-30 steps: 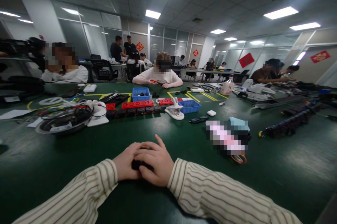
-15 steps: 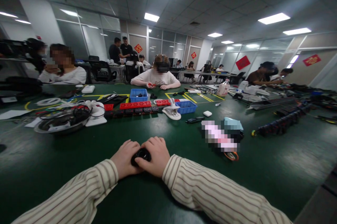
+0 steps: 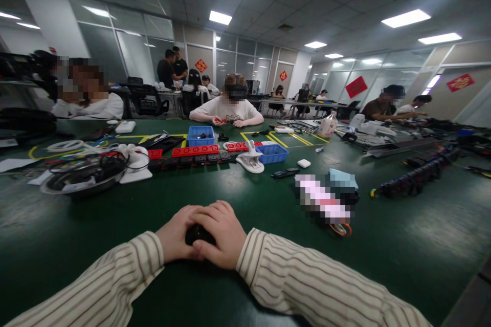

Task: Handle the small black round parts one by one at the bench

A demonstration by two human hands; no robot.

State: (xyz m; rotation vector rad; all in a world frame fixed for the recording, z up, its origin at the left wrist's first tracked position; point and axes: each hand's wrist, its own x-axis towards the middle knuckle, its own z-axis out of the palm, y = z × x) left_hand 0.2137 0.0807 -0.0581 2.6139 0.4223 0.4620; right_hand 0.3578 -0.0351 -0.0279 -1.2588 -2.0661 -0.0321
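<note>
Both of my hands are wrapped around a small, rounded, glossy black object (image 3: pixel 199 235) just over the green table. My left hand (image 3: pixel 177 235) curls round its left side. My right hand (image 3: pixel 222 232) lies over its top and right side, with the fingers reaching across those of the left hand. Only part of the black object shows between the thumbs and fingers, so its kind cannot be told. Striped cream sleeves cover both forearms.
A metal bowl (image 3: pixel 86 189) with cables sits at the left. Ahead are red blocks (image 3: pixel 195 151), a white clamp-like stand (image 3: pixel 251 159) and a blue bin (image 3: pixel 273 154). A pale blue pouch (image 3: pixel 342 179) is at right. A person (image 3: pixel 226 109) sits opposite.
My right hand has slid farther left over the black object, and its fingers now overlap the left hand. The object has turned from showing a ring-like face to a smooth dark one.
</note>
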